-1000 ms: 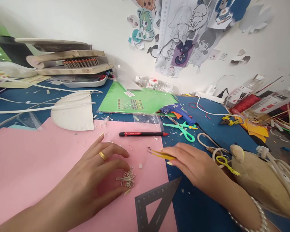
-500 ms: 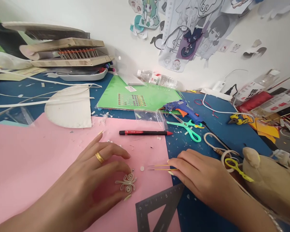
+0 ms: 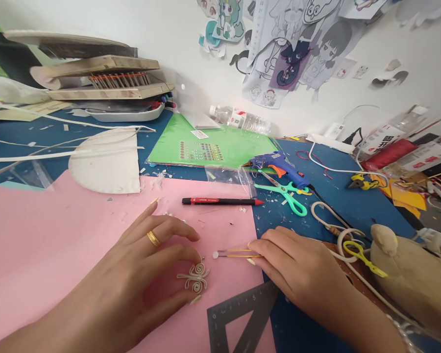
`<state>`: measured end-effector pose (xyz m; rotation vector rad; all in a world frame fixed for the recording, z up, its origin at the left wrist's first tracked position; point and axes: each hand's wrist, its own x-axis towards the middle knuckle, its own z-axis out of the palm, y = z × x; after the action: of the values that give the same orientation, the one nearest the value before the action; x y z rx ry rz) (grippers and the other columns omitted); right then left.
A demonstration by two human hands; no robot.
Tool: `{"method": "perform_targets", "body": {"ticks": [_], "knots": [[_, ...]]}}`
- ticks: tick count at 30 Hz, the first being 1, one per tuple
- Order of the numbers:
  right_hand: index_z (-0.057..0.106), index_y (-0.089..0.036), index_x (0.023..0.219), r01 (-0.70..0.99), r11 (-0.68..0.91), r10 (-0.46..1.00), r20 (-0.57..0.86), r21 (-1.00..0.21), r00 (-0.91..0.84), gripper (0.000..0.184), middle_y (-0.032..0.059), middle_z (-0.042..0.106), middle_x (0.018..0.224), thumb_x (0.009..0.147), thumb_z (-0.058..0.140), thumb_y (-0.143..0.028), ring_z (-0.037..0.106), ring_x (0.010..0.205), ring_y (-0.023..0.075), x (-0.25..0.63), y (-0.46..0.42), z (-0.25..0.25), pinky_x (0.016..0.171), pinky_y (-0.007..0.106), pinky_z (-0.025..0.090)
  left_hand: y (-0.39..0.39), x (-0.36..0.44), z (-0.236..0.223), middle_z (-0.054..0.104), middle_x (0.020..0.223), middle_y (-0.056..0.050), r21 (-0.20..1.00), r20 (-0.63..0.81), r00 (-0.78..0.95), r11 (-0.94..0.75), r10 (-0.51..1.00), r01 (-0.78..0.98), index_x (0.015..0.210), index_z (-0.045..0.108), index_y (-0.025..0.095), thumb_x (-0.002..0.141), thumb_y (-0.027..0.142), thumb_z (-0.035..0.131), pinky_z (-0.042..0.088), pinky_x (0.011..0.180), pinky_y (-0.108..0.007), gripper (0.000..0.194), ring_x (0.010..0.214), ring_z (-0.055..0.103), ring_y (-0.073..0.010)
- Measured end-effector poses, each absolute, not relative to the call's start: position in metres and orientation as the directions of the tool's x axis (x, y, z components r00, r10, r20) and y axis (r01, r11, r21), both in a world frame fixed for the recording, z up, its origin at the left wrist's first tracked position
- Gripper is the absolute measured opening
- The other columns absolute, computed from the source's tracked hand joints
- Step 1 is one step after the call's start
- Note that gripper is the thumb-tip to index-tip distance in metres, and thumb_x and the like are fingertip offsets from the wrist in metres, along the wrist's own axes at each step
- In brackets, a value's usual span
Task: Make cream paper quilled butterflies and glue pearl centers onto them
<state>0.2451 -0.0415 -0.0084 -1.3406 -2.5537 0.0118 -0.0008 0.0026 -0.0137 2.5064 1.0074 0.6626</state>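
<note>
My left hand (image 3: 152, 267) rests on the pink sheet (image 3: 51, 235). Its thumb and index finger close lightly around the sides of a small pale ornament (image 3: 193, 277) made of rolled coils and loops. In my right hand (image 3: 286, 262) is a thin pair of yellow-handled tweezers (image 3: 238, 253), pinched between thumb and fingers. The tweezer tips touch a tiny white disc (image 3: 215, 255) just above and right of the ornament; I cannot tell whether they grip it. A tiny bead-like bit (image 3: 203, 258) lies by my left index fingertip.
A dark set square (image 3: 238, 314) lies below my right hand. Beyond are a red-black pen (image 3: 220, 201), green scissors (image 3: 288, 196), a blue glue gun (image 3: 279, 164) and a white half-round board (image 3: 105, 162). A beige plush-like object (image 3: 411, 264) sits at the right.
My right hand has moved left with the tweezers, so their tips have come from a short gap away to the white disc. My left hand has stayed at the ornament.
</note>
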Motion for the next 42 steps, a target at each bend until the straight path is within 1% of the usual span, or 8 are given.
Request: {"method": "perform_targets", "body": {"ticks": [4, 7, 13, 20, 26, 30, 33, 42], "knots": [[0.06, -0.015, 0.09, 0.811, 0.566, 0.817, 0.229, -0.145, -0.529, 0.024, 0.0024, 0.057, 0.076, 0.092, 0.036, -0.015, 0.051, 0.069, 0.0151, 0.2441, -0.0393, -0.0091, 0.062, 0.028, 0.04, 0.0028, -0.0004, -0.0129, 0.059, 0.093, 0.005, 0.472, 0.297, 0.647, -0.697, 0.703, 0.54, 0.082, 0.06, 0.032, 0.072, 0.032, 0.062, 0.009, 0.109, -0.035, 0.01, 0.093, 0.055, -0.0169], [0.06, -0.015, 0.09, 0.809, 0.564, 0.821, 0.213, -0.163, -0.53, 0.024, 0.0025, 0.058, 0.077, 0.092, 0.035, -0.015, 0.052, 0.07, 0.015, 0.2433, -0.0385, -0.0088, 0.062, 0.027, 0.04, 0.0031, -0.0007, -0.0131, 0.058, 0.093, 0.005, 0.472, 0.295, 0.651, -0.699, 0.7, 0.538, 0.083, 0.06, 0.032, 0.072, 0.032, 0.063, 0.008, 0.109, -0.034, 0.011, 0.094, 0.054, -0.0164], [0.06, -0.015, 0.087, 0.807, 0.574, 0.804, 0.279, -0.136, -0.525, 0.028, 0.0034, 0.06, 0.076, 0.093, 0.033, -0.018, 0.053, 0.069, 0.0149, 0.2411, -0.0383, -0.0105, 0.058, 0.027, 0.038, 0.0031, -0.0008, -0.0126, 0.058, 0.092, 0.005, 0.46, 0.29, 0.657, -0.704, 0.695, 0.542, 0.083, 0.06, 0.032, 0.073, 0.032, 0.062, 0.008, 0.109, -0.035, 0.01, 0.094, 0.054, -0.0165], [0.061, -0.015, 0.089, 0.8, 0.565, 0.817, 0.277, -0.203, -0.506, 0.032, 0.0037, 0.06, 0.076, 0.095, 0.029, -0.02, 0.054, 0.07, 0.0147, 0.2408, -0.0378, -0.0076, 0.06, 0.026, 0.04, 0.0014, 0.0001, -0.0122, 0.059, 0.093, 0.004, 0.495, 0.258, 0.634, -0.663, 0.729, 0.561, 0.081, 0.06, 0.032, 0.074, 0.033, 0.061, 0.011, 0.107, -0.039, 0.007, 0.093, 0.055, -0.0174], [0.062, -0.017, 0.088, 0.81, 0.556, 0.816, 0.307, -0.185, -0.49, 0.031, 0.0027, 0.062, 0.078, 0.094, 0.031, -0.021, 0.056, 0.068, 0.0142, 0.2406, -0.0412, -0.0043, 0.054, 0.026, 0.037, 0.0015, 0.0018, -0.0111, 0.06, 0.092, 0.002, 0.489, 0.245, 0.628, -0.653, 0.739, 0.578, 0.082, 0.061, 0.031, 0.075, 0.036, 0.059, 0.013, 0.107, -0.045, 0.009, 0.091, 0.056, -0.019], [0.062, -0.017, 0.087, 0.799, 0.562, 0.814, 0.316, -0.215, -0.488, 0.032, 0.0019, 0.062, 0.074, 0.094, 0.031, -0.021, 0.056, 0.066, 0.0137, 0.2388, -0.0436, -0.0032, 0.056, 0.026, 0.038, 0.0017, 0.0032, -0.0092, 0.06, 0.093, 0.0, 0.496, 0.222, 0.634, -0.645, 0.741, 0.581, 0.081, 0.062, 0.029, 0.077, 0.036, 0.058, 0.013, 0.107, -0.048, 0.009, 0.091, 0.056, -0.0193], [0.063, -0.017, 0.085, 0.787, 0.572, 0.809, 0.317, -0.232, -0.495, 0.032, 0.0017, 0.062, 0.072, 0.094, 0.032, -0.021, 0.056, 0.066, 0.0136, 0.2368, -0.0452, -0.0032, 0.057, 0.026, 0.04, 0.0015, 0.0043, -0.0077, 0.061, 0.093, 0.001, 0.496, 0.208, 0.631, -0.637, 0.747, 0.59, 0.081, 0.062, 0.029, 0.078, 0.035, 0.057, 0.013, 0.107, -0.049, 0.008, 0.091, 0.056, -0.0186], [0.063, -0.015, 0.087, 0.779, 0.613, 0.76, 0.371, -0.133, -0.534, 0.031, 0.0041, 0.064, 0.077, 0.093, 0.033, -0.015, 0.057, 0.069, 0.0145, 0.2354, -0.0465, -0.006, 0.06, 0.027, 0.043, 0.0018, 0.0061, -0.0058, 0.062, 0.094, 0.001, 0.498, 0.197, 0.649, -0.645, 0.735, 0.58, 0.08, 0.062, 0.027, 0.079, 0.033, 0.056, 0.011, 0.109, -0.05, 0.008, 0.094, 0.057, -0.0177]]}}
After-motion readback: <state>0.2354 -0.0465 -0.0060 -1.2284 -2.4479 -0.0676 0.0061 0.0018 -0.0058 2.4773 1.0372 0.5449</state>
